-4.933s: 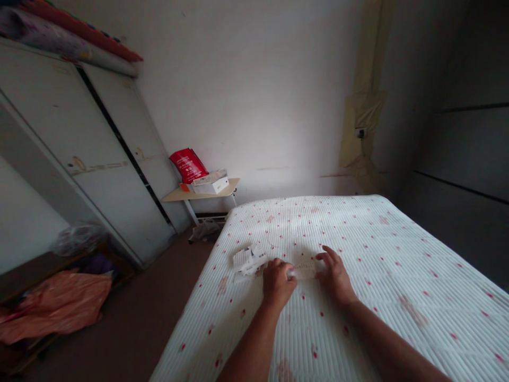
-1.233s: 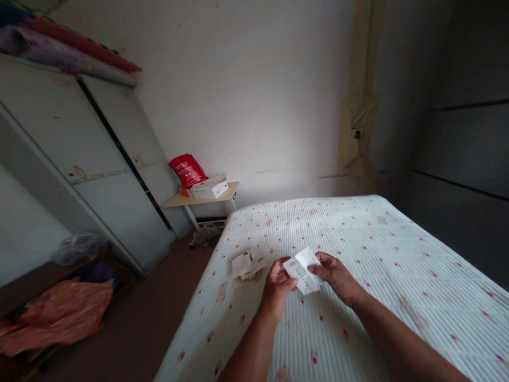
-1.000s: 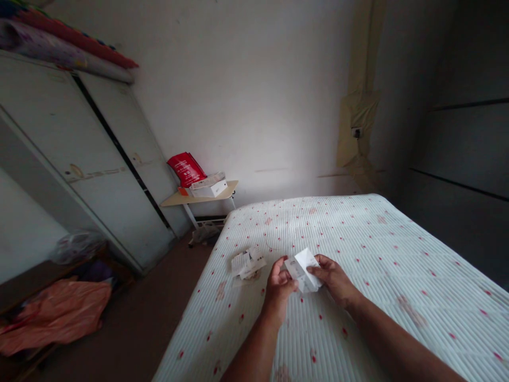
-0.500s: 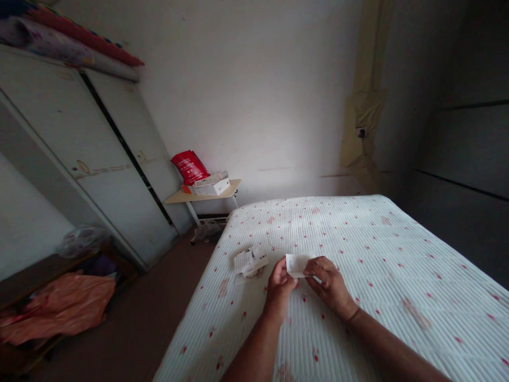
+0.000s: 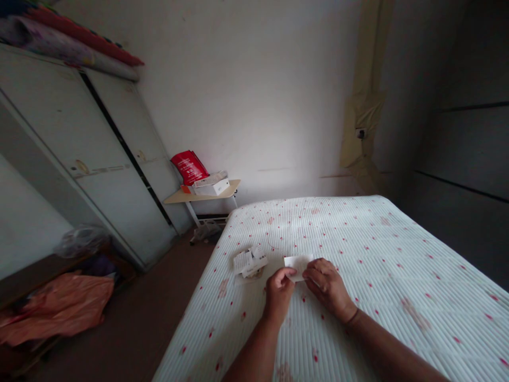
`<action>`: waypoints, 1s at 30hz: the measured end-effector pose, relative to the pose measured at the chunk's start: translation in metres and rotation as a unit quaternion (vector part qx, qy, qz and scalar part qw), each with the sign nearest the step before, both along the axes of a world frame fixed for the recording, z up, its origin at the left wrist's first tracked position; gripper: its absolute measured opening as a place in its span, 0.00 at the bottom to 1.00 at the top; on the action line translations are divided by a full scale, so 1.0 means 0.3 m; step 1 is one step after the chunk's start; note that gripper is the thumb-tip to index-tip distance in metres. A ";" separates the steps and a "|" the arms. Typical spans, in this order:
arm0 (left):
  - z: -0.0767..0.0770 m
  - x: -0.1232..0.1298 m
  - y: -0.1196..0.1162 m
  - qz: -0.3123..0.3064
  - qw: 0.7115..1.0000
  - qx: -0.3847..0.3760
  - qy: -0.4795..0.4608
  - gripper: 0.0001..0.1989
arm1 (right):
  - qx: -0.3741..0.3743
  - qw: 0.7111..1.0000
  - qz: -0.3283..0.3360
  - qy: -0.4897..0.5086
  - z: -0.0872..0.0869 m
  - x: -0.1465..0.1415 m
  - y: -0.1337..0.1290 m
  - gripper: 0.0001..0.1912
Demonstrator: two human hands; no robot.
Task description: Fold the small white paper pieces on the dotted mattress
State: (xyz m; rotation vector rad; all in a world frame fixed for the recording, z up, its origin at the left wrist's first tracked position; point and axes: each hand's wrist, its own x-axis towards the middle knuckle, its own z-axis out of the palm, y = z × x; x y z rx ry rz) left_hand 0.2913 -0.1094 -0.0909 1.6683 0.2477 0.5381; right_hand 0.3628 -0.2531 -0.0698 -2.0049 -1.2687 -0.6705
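A small white paper slip (image 5: 297, 263) is held between my two hands, a little above the bed. My left hand (image 5: 280, 290) pinches its left side, with the thumb lying across the front. On the opposite side, my right hand (image 5: 329, 286) grips the slip with curled fingers, which hide its right end. Faint print may be on the paper, too blurred to read. Left of my hands, a loose pile of printed papers (image 5: 249, 262) lies on the white quilted bed cover (image 5: 382, 307) with its red dots.
Behind the bed's far left corner stands a small table (image 5: 175, 198) bearing a red bag (image 5: 189, 167) and a white box (image 5: 219, 187). A wardrobe (image 5: 115, 175) lines the left wall. Orange cloth or plastic (image 5: 63, 307) lies at lower left. A wall socket (image 5: 361, 133) is at the back right.
My left thumb has moved up onto the front of the slip. The slip has tilted slightly and sits a touch lower. My right hand has hardly moved; the pile stays put.
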 end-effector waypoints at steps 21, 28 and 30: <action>0.035 0.004 0.020 0.053 0.994 -0.079 -0.049 0.09 | 0.180 0.904 0.082 0.378 -0.027 0.077 -0.053 0.08; 0.020 0.002 0.025 0.031 0.995 -0.062 -0.068 0.10 | 0.191 0.834 0.105 0.507 -0.019 0.061 -0.052 0.10; 0.019 -0.001 0.026 0.031 0.997 -0.037 -0.066 0.11 | 0.180 0.832 0.103 0.515 -0.017 0.055 -0.047 0.10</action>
